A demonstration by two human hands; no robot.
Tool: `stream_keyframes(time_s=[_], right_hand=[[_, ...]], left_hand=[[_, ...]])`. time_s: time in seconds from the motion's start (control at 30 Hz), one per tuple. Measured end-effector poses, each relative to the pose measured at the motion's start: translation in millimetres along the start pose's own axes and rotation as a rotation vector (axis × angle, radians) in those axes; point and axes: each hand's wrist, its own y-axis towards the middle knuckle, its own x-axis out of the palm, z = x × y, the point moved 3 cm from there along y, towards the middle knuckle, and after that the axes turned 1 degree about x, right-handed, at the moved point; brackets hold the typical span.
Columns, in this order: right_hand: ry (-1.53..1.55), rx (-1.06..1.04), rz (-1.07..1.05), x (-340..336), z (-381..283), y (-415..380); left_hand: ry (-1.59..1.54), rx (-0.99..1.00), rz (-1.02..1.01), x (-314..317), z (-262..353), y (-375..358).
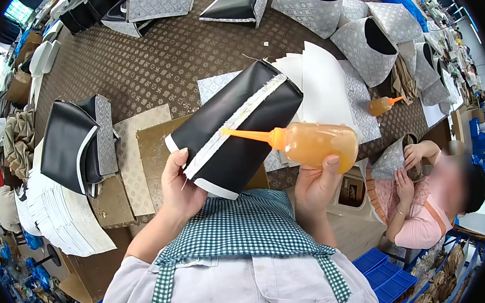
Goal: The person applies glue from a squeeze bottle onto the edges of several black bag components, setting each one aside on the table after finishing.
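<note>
My left hand (pixel 182 183) grips the lower left end of a black leather-like bag piece (pixel 252 124) with white edging, its thumb on the near face. Along that face runs a pale, fuzzy-edged seam strip (pixel 234 123). In my right hand (pixel 320 182) is a squeeze glue bottle (pixel 322 144) of amber liquid, tipped on its side. Its long orange nozzle (pixel 247 134) points left, the tip right at the strip. Under the bag piece lie a brown board (pixel 162 153) and patterned grey sheets.
Another black bag piece (pixel 72 146) stands at the left beside a stack of white sheets (pixel 66 219). Grey patterned bag shells (pixel 366 48) crowd the table's right side. A second glue bottle (pixel 380 106) lies there. At right, a co-worker in pink (pixel 423 210) handles a grey shell (pixel 390 161).
</note>
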Motion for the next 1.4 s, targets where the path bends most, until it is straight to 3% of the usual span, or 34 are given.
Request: stream_keyframes(time_s=[0.13, 0.47, 0.57, 1.07, 1.4], right_hand=[[0.006, 0.053, -0.105, 9.6, 0.6, -9.2], [-0.014, -0.077, 0.036, -10.6, -7.2, 9.3], [-0.034, -0.038, -0.071, 1.2, 0.4, -3.1], [-0.075, -0.243, 0.177, -29.8, -1.4, 59.6], [0.022, 0.021, -0.044, 3.6, 2.5, 7.2]], left_hand=[[0.009, 0.017, 0.002, 2.2, -2.1, 1.8], [-0.01, 0.009, -0.002, -1.6, -0.1, 0.2], [-0.013, 0.007, -0.015, 0.0, -0.4, 0.6], [0.009, 0.013, -0.002, -3.6, -0.8, -1.3], [0.027, 0.031, 0.018, 0.4, 0.9, -0.8]])
